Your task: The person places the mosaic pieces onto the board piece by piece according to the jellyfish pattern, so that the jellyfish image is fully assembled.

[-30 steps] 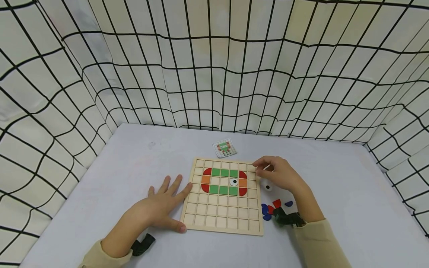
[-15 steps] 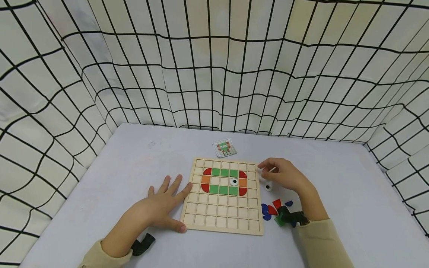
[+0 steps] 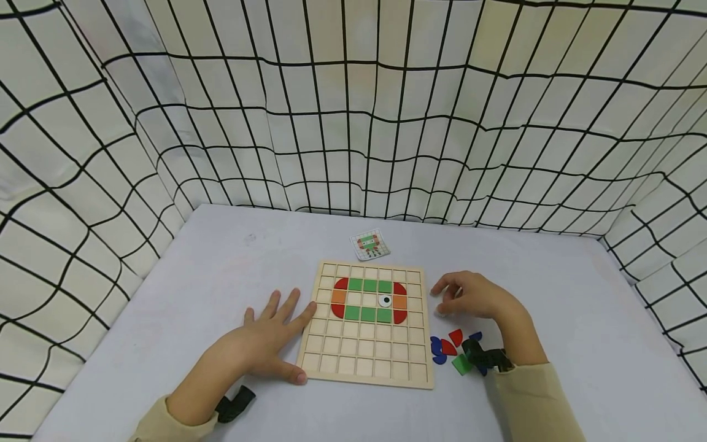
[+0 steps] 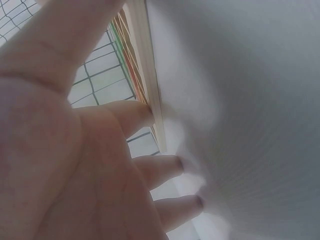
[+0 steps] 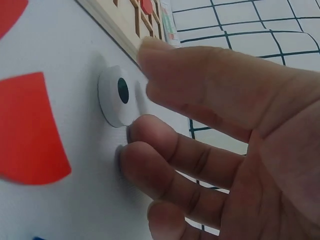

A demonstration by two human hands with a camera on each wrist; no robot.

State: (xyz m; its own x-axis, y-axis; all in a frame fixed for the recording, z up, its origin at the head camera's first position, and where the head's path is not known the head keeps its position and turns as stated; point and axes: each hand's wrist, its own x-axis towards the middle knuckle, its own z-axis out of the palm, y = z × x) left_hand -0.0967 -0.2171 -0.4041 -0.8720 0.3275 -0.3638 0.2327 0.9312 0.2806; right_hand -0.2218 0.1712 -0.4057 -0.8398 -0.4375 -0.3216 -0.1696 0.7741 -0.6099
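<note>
My left hand (image 3: 265, 344) lies with fingers spread at the left side of a wooden grid board (image 3: 359, 366); its index finger and thumb touch the board's edge. On the board, green, red and orange pieces form a ring, with one white eye disc (image 3: 385, 300) inside its right part. To the board's right hovers my right hand (image 3: 477, 296), fingers bent. In the right wrist view, a second white eye disc (image 5: 111, 97) sits on the cloth between thumb and fingers. The thumb is apart from it; whether the index fingertip touches it I cannot tell.
Loose red (image 3: 455, 337), blue (image 3: 439, 359) and green (image 3: 462, 364) pieces lie right of the board, near the right wrist's dark strap. A small pattern card (image 3: 370, 244) lies behind the board. Black-lined netting (image 3: 353, 123) walls the white table's back and sides.
My right hand has moved from the board's upper right edge rightward and toward me, down to the loose eye disc. My left hand has stayed in place.
</note>
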